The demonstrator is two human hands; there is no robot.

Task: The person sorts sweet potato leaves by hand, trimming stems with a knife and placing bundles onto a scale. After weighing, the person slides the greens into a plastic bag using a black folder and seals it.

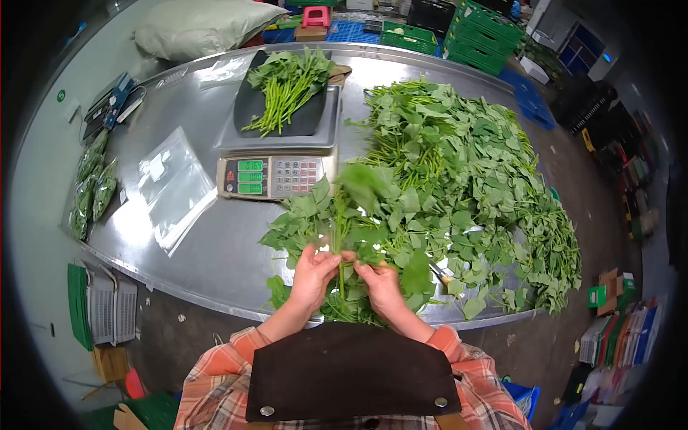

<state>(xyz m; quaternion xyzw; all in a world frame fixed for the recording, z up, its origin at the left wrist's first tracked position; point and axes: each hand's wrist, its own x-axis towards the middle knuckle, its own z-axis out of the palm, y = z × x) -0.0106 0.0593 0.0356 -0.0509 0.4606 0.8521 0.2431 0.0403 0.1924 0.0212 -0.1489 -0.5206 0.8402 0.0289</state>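
In front of my chest, my left hand (313,276) pinches an upright stem of leafy greens (340,215) whose top leaves are blurred by motion. Close beside it, my right hand (382,285) has its thumb and fingertips pressed together at the same stem or one of its side leaves; which one I cannot make out. Loose leaves lie under both hands. To the right spreads a large heap of leafy greens (459,158) with long green stems. Beyond my hands stands a digital scale (247,177), lit green, with a bunch of greens (290,86) on its black tray (247,107).
Clear plastic bags (172,186) lie flat on the metal table (215,265). Filled bags of greens (89,183) sit at its left edge. A knife-like tool (441,272) rests among leaves on the right. Green crates (480,36) and a white sack (204,29) stand behind.
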